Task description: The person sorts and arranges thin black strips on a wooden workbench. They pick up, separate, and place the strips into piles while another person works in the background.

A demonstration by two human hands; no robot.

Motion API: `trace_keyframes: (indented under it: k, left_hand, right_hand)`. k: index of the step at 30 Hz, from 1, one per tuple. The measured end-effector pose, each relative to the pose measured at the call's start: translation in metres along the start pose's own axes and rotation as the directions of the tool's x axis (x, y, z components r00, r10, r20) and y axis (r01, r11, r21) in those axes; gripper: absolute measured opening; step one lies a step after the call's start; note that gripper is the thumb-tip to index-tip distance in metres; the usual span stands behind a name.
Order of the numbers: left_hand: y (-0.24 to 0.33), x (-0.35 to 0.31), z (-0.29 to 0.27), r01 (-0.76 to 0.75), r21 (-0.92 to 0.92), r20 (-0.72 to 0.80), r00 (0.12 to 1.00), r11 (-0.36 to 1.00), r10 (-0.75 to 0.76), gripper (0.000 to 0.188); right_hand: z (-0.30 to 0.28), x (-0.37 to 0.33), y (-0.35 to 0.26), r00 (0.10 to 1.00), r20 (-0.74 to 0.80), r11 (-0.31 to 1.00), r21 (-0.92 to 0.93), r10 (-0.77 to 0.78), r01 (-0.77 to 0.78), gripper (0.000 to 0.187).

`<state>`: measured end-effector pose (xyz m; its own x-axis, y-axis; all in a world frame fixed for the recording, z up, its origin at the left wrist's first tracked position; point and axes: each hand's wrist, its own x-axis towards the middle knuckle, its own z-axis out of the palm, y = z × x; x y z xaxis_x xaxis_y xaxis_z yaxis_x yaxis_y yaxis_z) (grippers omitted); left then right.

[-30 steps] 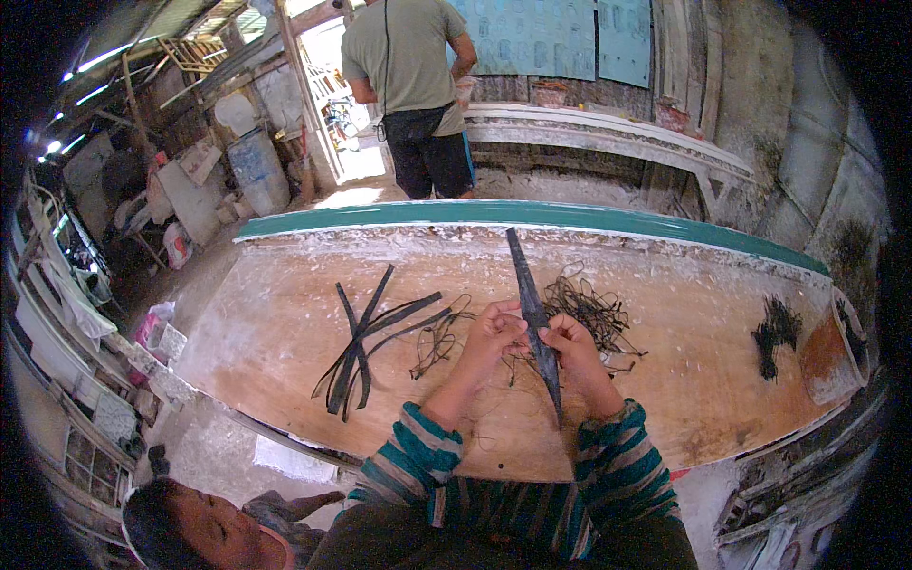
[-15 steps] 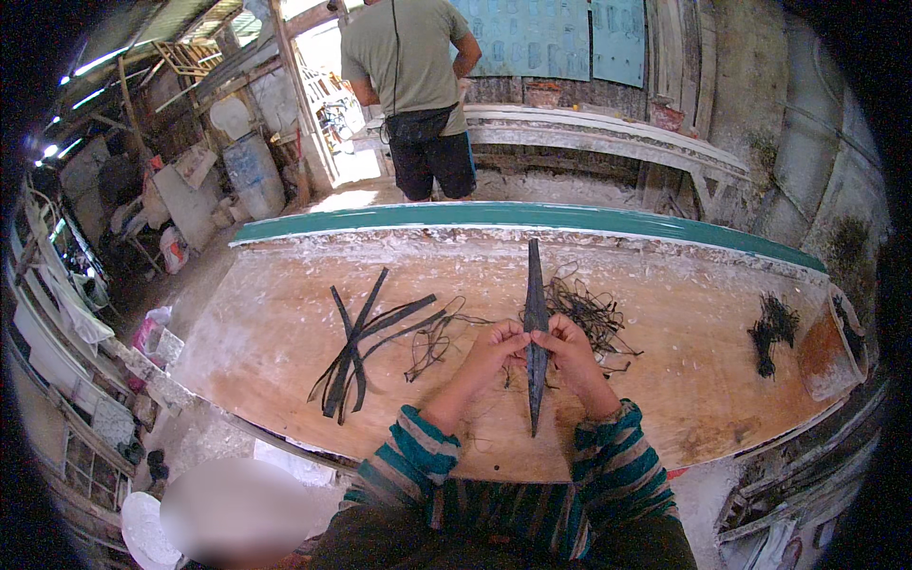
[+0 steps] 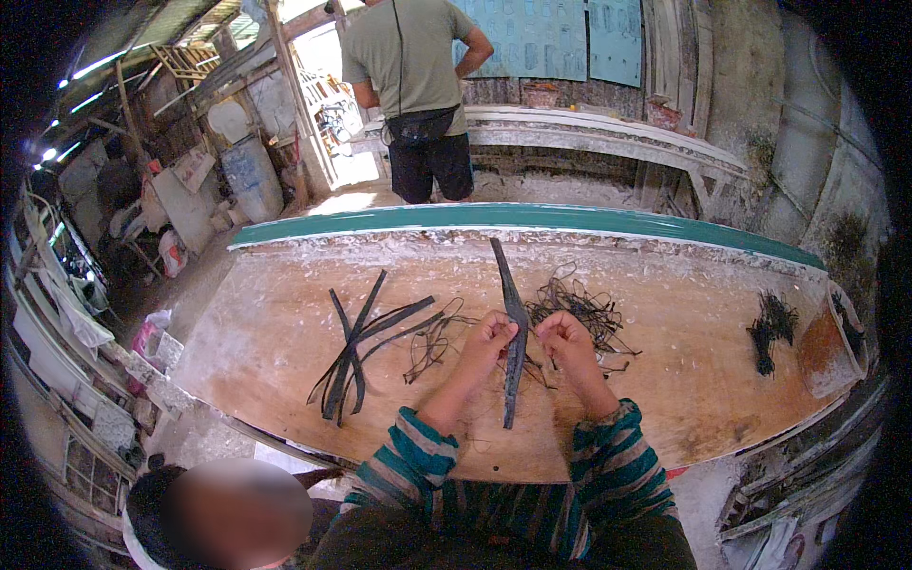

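Observation:
My left hand [image 3: 492, 338] pinches a long black strip [image 3: 513, 380] near its middle, wider there and tapering toward both ends. The strip stands out lengthwise over the wooden tabletop. Just to its right, my right hand [image 3: 567, 344] is closed in a pinch with the fingertips close to the strip's edge; what sits between them is too small to make out. Behind that hand lies a tangled heap of thin black strands [image 3: 600, 318]. Left of my left hand, loose thin strands [image 3: 432, 350] rest beside several crossed flat black strips [image 3: 353, 332].
The wooden tabletop [image 3: 256, 332] has a green-painted board [image 3: 532, 217] along its far edge. At the right lie a black bundle [image 3: 773, 328] and a tipped, whitish-brown bucket [image 3: 826, 344]. One person [image 3: 418, 95] stands beyond the table; another person [image 3: 152, 513] is close at lower left.
My right hand has come off the strip and moved slightly right. My left hand has shifted the strip a little left and tilted it. The person at lower left has moved further into view.

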<state>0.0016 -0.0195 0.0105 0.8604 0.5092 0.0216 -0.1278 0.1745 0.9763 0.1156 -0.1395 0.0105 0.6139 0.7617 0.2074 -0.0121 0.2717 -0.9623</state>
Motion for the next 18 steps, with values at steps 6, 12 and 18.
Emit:
trace_keyframes:
  k: [6, 12, 18]
  left_hand:
    - [-0.002, 0.003, -0.004, -0.102, -0.023, 0.048, 0.993, 0.994, 0.103, 0.009]
    - [-0.004, 0.004, -0.002, -0.073, -0.072, 0.035, 0.997, 0.995, 0.076, 0.010]
    - [0.003, -0.001, 0.007, -0.066, -0.110, 0.035, 0.997, 0.992, 0.070, 0.011]
  right_hand:
    - [0.006, -0.002, -0.005, 0.988, 0.088, 0.989, 0.065, 0.128, -0.134, 0.009]
    - [0.002, -0.003, -0.001, 0.948, 0.223, 0.964, 0.086, 0.229, -0.253, 0.008]
    - [0.005, -0.005, -0.012, 0.974, 0.169, 0.979, 0.114, 0.149, -0.170, 0.011]
